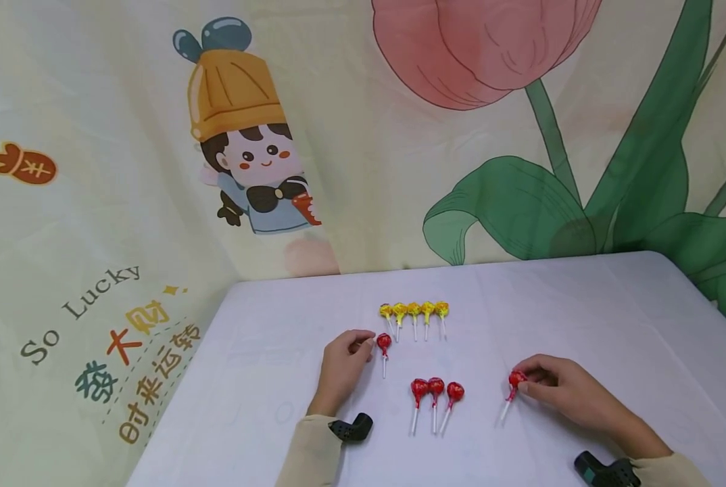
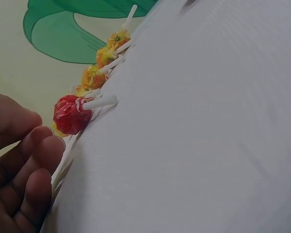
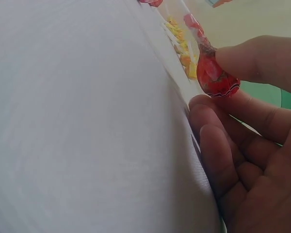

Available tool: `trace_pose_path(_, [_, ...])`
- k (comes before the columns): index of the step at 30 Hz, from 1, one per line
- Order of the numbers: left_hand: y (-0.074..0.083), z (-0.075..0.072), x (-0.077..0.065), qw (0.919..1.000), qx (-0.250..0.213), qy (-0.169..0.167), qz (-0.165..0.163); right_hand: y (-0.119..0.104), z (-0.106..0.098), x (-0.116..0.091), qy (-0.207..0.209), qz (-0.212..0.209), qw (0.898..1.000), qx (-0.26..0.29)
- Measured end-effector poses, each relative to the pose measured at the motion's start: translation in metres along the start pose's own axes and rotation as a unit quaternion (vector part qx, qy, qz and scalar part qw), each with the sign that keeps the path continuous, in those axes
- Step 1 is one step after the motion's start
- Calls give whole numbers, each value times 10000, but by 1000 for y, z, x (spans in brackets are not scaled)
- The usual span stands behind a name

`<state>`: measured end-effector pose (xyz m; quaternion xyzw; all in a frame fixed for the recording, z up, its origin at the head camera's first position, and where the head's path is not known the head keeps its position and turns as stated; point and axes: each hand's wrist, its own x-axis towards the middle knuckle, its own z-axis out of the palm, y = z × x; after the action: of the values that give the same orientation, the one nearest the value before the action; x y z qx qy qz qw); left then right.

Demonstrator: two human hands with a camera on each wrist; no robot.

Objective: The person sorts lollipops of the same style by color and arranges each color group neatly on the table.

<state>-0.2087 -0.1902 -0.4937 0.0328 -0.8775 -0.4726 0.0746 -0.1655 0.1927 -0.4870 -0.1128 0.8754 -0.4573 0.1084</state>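
Observation:
My right hand [image 1: 554, 385] pinches a red lollipop [image 1: 516, 379] by its wrapped head between thumb and finger, its white stick slanting down toward the table. The right wrist view shows the thumb pressed on the red wrapper [image 3: 217, 77]. At the left, my left hand [image 1: 346, 365] has loosely bent fingers beside another red lollipop [image 1: 384, 341], fingertips right at its head. In the left wrist view that lollipop [image 2: 72, 115] sits just past the fingertips, not enclosed by them. Three red lollipops [image 1: 436, 387] lie side by side between the hands, sticks toward me.
A row of several yellow lollipops [image 1: 414, 310] lies farther back on the white table [image 1: 265, 379]. Behind the table hangs a printed cloth [image 1: 351, 135] with a cartoon figure, a tulip and lettering. Each wrist wears a black device [image 1: 352, 429].

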Motion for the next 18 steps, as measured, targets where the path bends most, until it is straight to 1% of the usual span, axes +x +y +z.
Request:
trace_pose_path(6, [-1,-2,-9,9999,-136,-60,-84,-3,1,-1,-19,25,10000,72])
trace_pose_path(10, [0,-3,-15,9995,-181,-124,-237,-5,1,-1,-12,86,10000,35])
trace_pose_path(15, [3,-3,-24,9988,-262,-200,-351,-6,1,-2,20,118,9999,39])
trace_pose_path(18, [6,-3,-30,9987,-286,-210,-359,-6,1,-2,28,143,9999,85])
